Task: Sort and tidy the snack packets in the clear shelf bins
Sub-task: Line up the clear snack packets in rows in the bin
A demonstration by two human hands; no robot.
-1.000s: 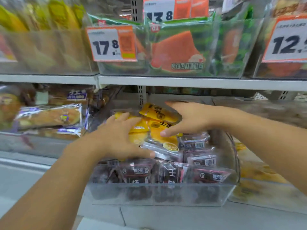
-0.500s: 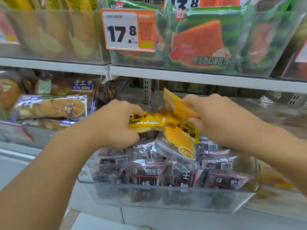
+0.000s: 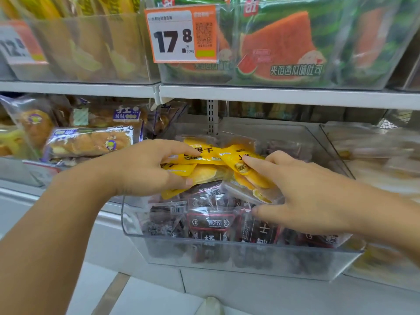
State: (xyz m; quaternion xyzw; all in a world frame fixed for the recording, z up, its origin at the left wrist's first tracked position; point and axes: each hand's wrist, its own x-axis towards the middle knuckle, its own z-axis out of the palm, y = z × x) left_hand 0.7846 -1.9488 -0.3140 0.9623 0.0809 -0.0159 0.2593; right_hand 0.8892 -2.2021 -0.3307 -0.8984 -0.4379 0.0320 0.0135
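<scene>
A clear shelf bin (image 3: 245,260) on the lower shelf holds several dark red snack packets (image 3: 210,223) along its front and several yellow packets (image 3: 204,155) piled on top. My left hand (image 3: 145,169) grips a small stack of the yellow packets, fingers over them and thumb under. My right hand (image 3: 302,196) has its fingers spread and mostly straight, the index finger touching another yellow packet (image 3: 243,167) and the thumb reaching under it.
To the left sits a bin of bread packets (image 3: 88,142) with purple labels. The upper shelf (image 3: 272,96) carries bins of green watermelon-print bags (image 3: 284,48) and a 17.8 price tag (image 3: 181,35). Another clear bin (image 3: 375,151) stands at the right.
My right hand has lowered the yellow packet it lifted and opened its fingers over it. My left hand keeps its hold on the yellow stack. The view has moved closer.
</scene>
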